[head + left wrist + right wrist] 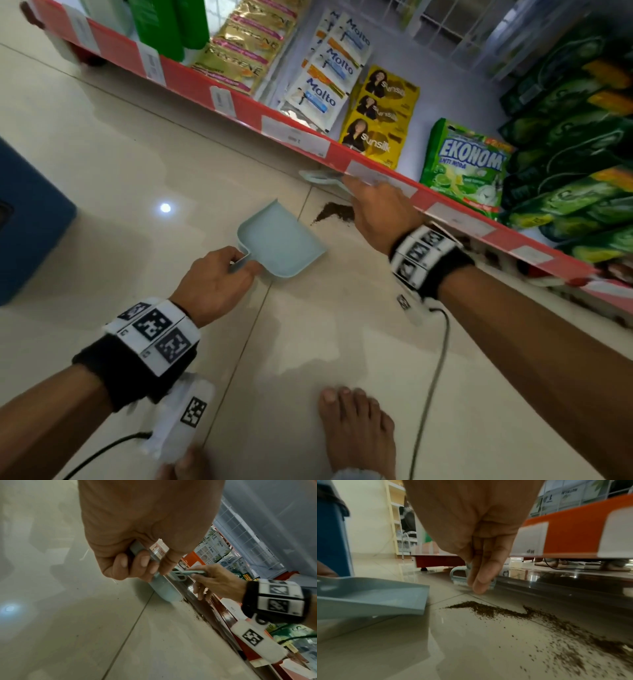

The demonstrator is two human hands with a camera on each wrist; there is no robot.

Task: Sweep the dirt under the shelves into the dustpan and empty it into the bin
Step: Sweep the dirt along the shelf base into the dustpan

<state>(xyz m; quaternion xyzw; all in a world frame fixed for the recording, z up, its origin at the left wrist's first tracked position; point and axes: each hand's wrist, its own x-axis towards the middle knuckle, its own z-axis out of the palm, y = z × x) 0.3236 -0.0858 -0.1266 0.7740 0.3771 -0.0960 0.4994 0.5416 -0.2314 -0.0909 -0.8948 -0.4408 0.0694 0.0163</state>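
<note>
head: left hand (214, 281) grips the light-blue dustpan (282, 240) by its handle, pan on the floor near the dirt (334, 211). right hand (376, 209) holds a small brush (320, 177) at the shelf edge (301, 137).
left wrist: fingers (142, 561) curled round the handle (blurry).
right wrist: dirt lies beside the pan's lip, w/ the blue bin (332, 540) behind.

Brush held low at the shelf edge, dirt spread out in front

A pale blue brush (458, 574) is pinched in the right hand (476, 534) just above the tiled floor (471, 649). Brown dirt (513, 613) is scattered in a trail beside the orange shelf edge (573, 536). The dustpan (371, 597) is seen tilted at left, its lip near the dirt, with a blue bin (332, 540) behind.
</note>
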